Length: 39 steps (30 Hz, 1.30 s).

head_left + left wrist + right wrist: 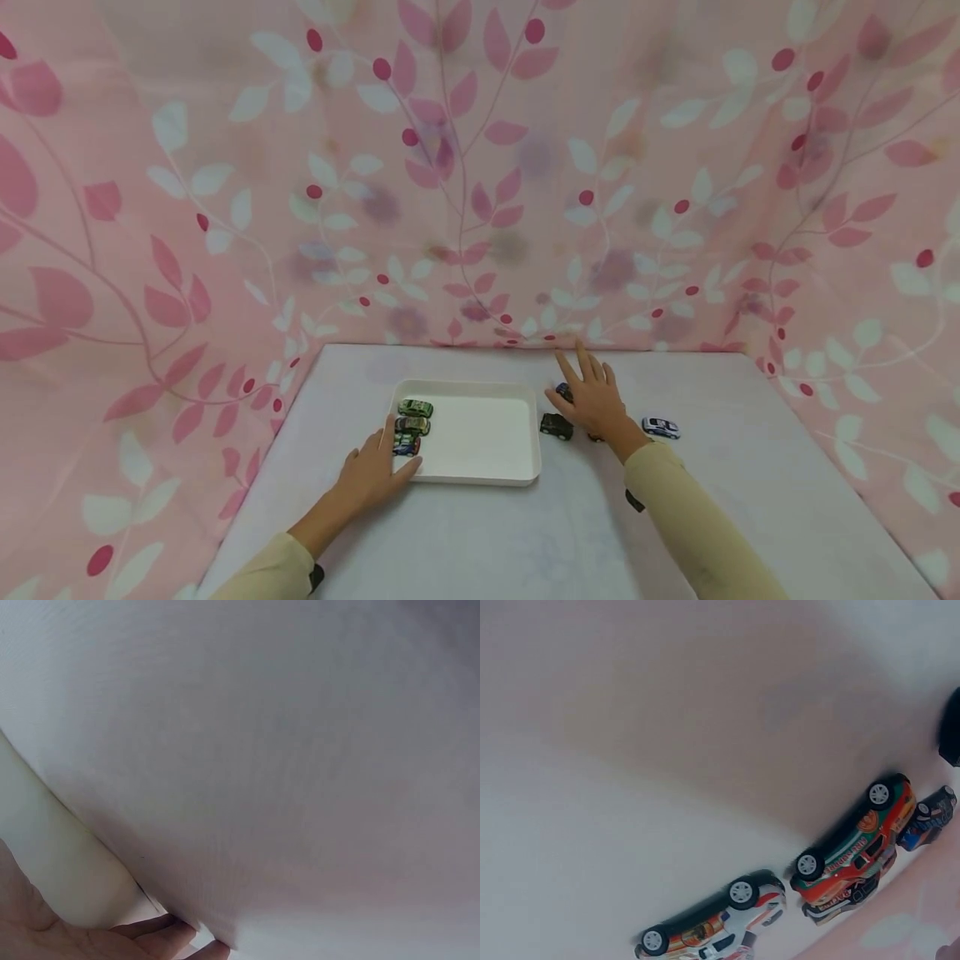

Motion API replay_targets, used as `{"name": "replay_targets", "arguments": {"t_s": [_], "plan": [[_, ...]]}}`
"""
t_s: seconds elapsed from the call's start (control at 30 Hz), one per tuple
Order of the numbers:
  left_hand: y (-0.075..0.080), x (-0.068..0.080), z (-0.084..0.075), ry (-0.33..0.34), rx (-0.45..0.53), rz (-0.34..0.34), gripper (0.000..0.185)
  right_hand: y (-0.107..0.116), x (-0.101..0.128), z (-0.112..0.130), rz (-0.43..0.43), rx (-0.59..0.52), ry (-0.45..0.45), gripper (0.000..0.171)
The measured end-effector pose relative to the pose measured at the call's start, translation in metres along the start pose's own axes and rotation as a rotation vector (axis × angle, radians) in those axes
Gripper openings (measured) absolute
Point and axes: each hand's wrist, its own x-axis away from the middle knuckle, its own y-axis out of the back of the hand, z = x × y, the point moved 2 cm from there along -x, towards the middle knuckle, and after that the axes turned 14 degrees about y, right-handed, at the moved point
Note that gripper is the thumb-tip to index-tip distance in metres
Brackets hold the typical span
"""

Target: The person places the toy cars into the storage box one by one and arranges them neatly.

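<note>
head view: white tabletop [525, 533] walled in by pink leaf-print cloth [480, 167]. white tray [480, 433] sits a little left of centre, three toy cars lined along its left inner edge: green car [415, 407] at the far end, a darker one [412, 425] in the middle, blue-red car [406, 446] nearest the person

left hand [371, 473] lies flat on the tabletop against the tray's near-left corner, fingers straight and relaxed, thumb up along the tray's left rim beside the blue-red car; holding nothing. left wrist view shows only the tray wall [67, 862] and fingertips [161, 930] touching its base

right hand [592, 396] is right of the tray, palm down, fingers spread and extended toward the back cloth, nothing gripped. black car [557, 426] stands just left of the wrist, between hand and tray. a blue car [564, 391] is partly hidden under the thumb side; whether the hand touches it, cannot tell. white-blue car [661, 427] sits on the tabletop to the hand's right, apart from it

right wrist view: green-orange car [855, 847] and white-orange car [716, 919] lie on the tabletop near each other, not touching
</note>
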Motion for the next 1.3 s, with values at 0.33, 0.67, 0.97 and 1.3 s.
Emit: {"name": "replay_targets", "arguments": {"t_s": [0.33,0.67,0.97,1.3], "plan": [[0.001,0.002,-0.002,0.003,0.006,-0.01,0.097,-0.007,0.013,0.009,-0.092,-0.167,0.045,0.08],[-0.001,0.004,-0.003,0.001,0.003,-0.017,0.097,-0.012,0.031,0.01,-0.061,-0.196,0.082,0.055],[-0.003,0.002,0.0,0.001,-0.011,-0.019,0.097,-0.012,0.028,0.013,0.078,-0.36,0.009,0.048],[-0.002,0.001,-0.001,0.008,-0.015,-0.008,0.096,-0.007,0.027,0.023,0.249,-0.355,0.044,0.033]]}}
